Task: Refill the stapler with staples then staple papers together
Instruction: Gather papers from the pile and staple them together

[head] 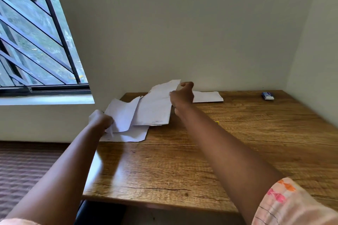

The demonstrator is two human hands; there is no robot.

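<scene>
Papers (pixel 153 109) are being held up over the far left part of the table (pixel 201 160), w/ both arms stretched out. A bent sheet is being gripped at its near left corner by the left hand (pixel 101 119), fingers curled tight round the paper edge. A bigger sheet is being pinched at its far right edge by the right hand (pixel 182 95), fingers curled too, thumb side up. That sheet is being lifted & tilted, its far corner pointing up at the wall. One more sheet is lying flat on the table under these, sticking out at the near left. Another white sheet (pixel 208 97) is lying flat at the far edge, just right of the right hand, by the wall. A small blue & white thing (pixel 268 96) is lying at the far right of the table, well apart from the papers; too small to tell what it is. A bit of yellow (pixel 217 122) is peeking out beside the right arm. A window (pixel 36 42) w/ bars is being seen at far left.
</scene>
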